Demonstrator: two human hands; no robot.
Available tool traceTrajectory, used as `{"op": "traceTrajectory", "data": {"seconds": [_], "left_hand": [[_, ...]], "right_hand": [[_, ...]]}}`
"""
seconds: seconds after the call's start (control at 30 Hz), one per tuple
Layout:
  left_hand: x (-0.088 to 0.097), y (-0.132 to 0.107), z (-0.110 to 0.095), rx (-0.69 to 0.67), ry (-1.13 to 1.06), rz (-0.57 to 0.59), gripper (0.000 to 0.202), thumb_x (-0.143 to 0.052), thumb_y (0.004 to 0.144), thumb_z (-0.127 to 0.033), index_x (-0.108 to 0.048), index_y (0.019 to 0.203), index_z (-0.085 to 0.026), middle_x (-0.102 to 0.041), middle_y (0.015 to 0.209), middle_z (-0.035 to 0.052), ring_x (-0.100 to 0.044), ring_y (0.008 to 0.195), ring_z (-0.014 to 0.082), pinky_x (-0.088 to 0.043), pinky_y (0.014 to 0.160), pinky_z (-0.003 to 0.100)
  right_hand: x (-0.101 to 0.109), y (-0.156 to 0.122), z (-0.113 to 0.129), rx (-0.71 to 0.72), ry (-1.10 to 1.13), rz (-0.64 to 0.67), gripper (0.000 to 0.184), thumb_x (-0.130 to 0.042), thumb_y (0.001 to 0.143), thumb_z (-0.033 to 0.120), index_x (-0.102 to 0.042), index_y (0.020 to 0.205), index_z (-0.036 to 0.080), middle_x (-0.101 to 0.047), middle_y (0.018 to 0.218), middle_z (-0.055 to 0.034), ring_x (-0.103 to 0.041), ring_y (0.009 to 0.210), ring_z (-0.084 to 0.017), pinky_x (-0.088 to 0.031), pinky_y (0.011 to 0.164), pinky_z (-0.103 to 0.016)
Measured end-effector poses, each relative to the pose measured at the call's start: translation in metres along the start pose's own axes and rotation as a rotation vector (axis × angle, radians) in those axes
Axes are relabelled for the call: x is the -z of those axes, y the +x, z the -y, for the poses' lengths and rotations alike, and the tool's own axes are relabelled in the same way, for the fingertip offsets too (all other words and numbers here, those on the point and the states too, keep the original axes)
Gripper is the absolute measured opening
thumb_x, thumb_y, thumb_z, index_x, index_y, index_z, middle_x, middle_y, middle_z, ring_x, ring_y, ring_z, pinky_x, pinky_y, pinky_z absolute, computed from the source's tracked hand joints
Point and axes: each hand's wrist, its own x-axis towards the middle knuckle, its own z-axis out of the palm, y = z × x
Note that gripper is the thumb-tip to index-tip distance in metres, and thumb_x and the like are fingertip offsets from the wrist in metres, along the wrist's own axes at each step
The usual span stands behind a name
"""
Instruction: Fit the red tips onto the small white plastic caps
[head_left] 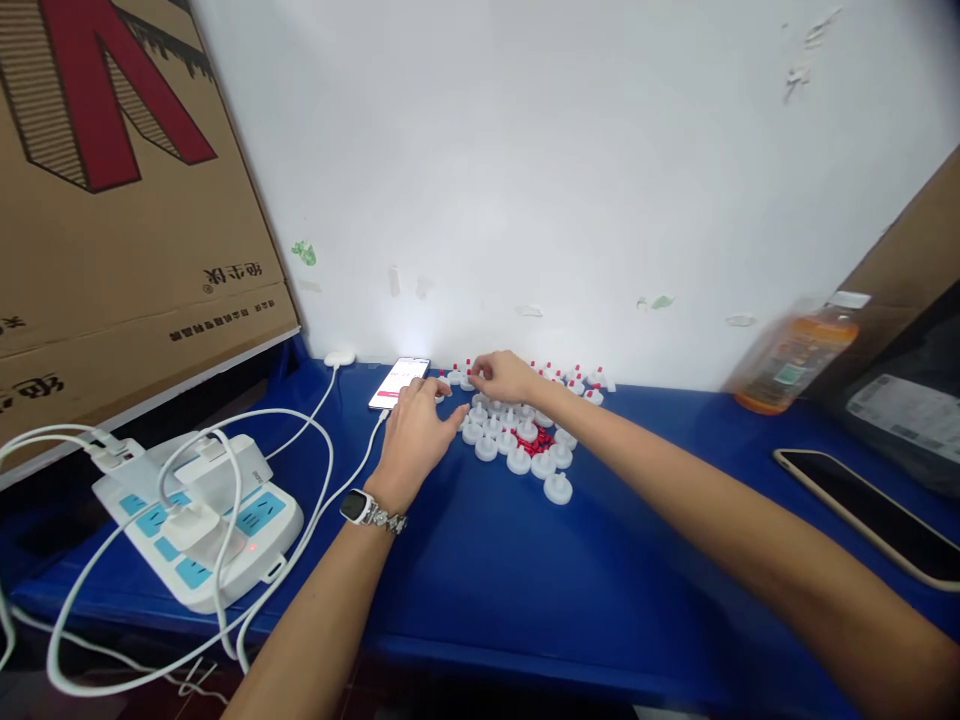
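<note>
My left hand is low over the blue table, thumb and fingers apart, beside the lit phone. Its fingertips come close to the back row of white plastic caps with red tips. At that row, my right hand has its fingers curled into a pinch; anything between them is too small to make out. In front of it stands a cluster of round white plastic caps with spouts. Small red pieces lie in a pile among these caps, partly covered by them.
A white power strip with plugs and looping white cables takes up the left side. Cardboard boxes lean at the left. On the right are an orange drink bottle, a dark-screened phone and a dark package.
</note>
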Motion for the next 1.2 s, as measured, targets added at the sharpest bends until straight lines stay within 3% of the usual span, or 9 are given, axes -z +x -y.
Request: {"op": "traceTrajectory", "data": {"seconds": [0.1,0.27,0.37,0.5,0.67,0.87,1.0,1.1,1.2], "left_hand": [[-0.001,0.0,-0.001,-0.015,0.003,0.011,0.023,-0.065,0.087,-0.038,-0.061,0.102,-0.021,-0.061,0.107,0.0099,-0.058,0.103,0.0291,-0.049,0.084,0.04],[-0.004,-0.002,0.001,-0.109,0.079,0.011,0.028,-0.064,0.087,-0.036,-0.058,0.11,-0.02,-0.061,0.11,0.0108,-0.054,0.109,0.0314,-0.046,0.093,0.046],[-0.006,-0.002,-0.002,-0.157,0.067,-0.041,0.041,-0.063,0.088,-0.037,-0.052,0.123,-0.019,-0.057,0.12,0.0128,-0.051,0.115,0.0327,-0.044,0.098,0.048],[-0.01,-0.004,-0.01,-0.209,-0.049,-0.022,0.045,-0.056,0.093,-0.042,-0.047,0.131,-0.019,-0.057,0.127,0.0122,-0.051,0.117,0.0305,-0.044,0.099,0.046],[-0.013,-0.009,-0.027,-0.324,-0.19,0.13,0.028,-0.046,0.1,-0.039,-0.056,0.121,-0.023,-0.064,0.113,0.0063,-0.058,0.106,0.0235,-0.049,0.09,0.037],[-0.007,-0.012,-0.049,-0.501,-0.065,0.068,0.028,-0.047,0.1,-0.033,-0.054,0.125,-0.021,-0.061,0.116,0.0084,-0.054,0.111,0.0255,-0.047,0.095,0.04],[-0.001,-0.011,-0.043,-0.53,0.002,0.017,0.027,-0.048,0.1,-0.031,-0.056,0.124,-0.02,-0.062,0.118,0.0091,-0.053,0.112,0.0262,-0.044,0.1,0.042],[-0.004,-0.007,-0.033,-0.434,-0.085,-0.005,0.029,-0.055,0.096,-0.038,-0.058,0.12,-0.021,-0.064,0.114,0.007,-0.055,0.109,0.0248,-0.045,0.099,0.042],[-0.012,-0.004,-0.029,-0.349,-0.225,0.094,0.032,-0.064,0.091,-0.04,-0.06,0.117,-0.022,-0.066,0.108,0.0049,-0.059,0.098,0.0217,-0.048,0.089,0.037]], "right_hand": [[-0.002,0.015,0.004,-0.075,-0.037,-0.044,0.033,-0.06,0.086,0.042,-0.067,0.109,0.018,-0.073,0.09,-0.0074,-0.065,0.084,-0.021,-0.043,0.073,-0.028],[-0.005,0.024,0.014,-0.079,-0.022,-0.017,0.012,-0.06,0.086,0.025,-0.069,0.09,0.018,-0.073,0.091,-0.008,-0.066,0.087,-0.021,-0.043,0.076,-0.028],[0.001,0.0,0.022,-0.059,0.104,-0.114,0.018,-0.052,0.092,0.029,-0.066,0.093,0.018,-0.072,0.091,-0.0057,-0.064,0.082,-0.016,-0.043,0.072,-0.025],[0.015,-0.054,0.034,-0.041,0.547,-0.229,0.031,-0.053,0.092,0.045,-0.058,0.078,0.018,-0.064,0.07,-0.0011,-0.055,0.062,-0.013,-0.04,0.058,-0.023],[0.024,-0.105,0.034,-0.018,0.52,-0.281,0.037,-0.045,0.096,0.046,-0.044,0.069,0.021,-0.045,0.059,0.0045,-0.042,0.056,-0.011,-0.032,0.055,-0.025],[0.024,-0.113,0.021,-0.097,0.656,-0.257,0.044,-0.04,0.095,0.053,-0.035,0.064,0.022,-0.034,0.056,0.005,-0.033,0.053,-0.012,-0.027,0.052,-0.027],[0.032,-0.111,0.0,-0.308,0.769,-0.3,0.046,-0.036,0.093,0.053,-0.031,0.059,0.023,-0.03,0.051,0.005,-0.029,0.049,-0.011,-0.025,0.05,-0.027],[0.038,-0.118,-0.014,-0.269,0.672,-0.32,0.04,-0.044,0.091,0.048,-0.036,0.061,0.022,-0.037,0.054,0.0049,-0.034,0.051,-0.011,-0.028,0.053,-0.026],[0.039,-0.127,-0.017,-0.125,0.473,-0.209,0.018,-0.057,0.084,0.033,-0.054,0.073,0.019,-0.056,0.067,0.0022,-0.048,0.063,-0.013,-0.035,0.063,-0.026]]}}
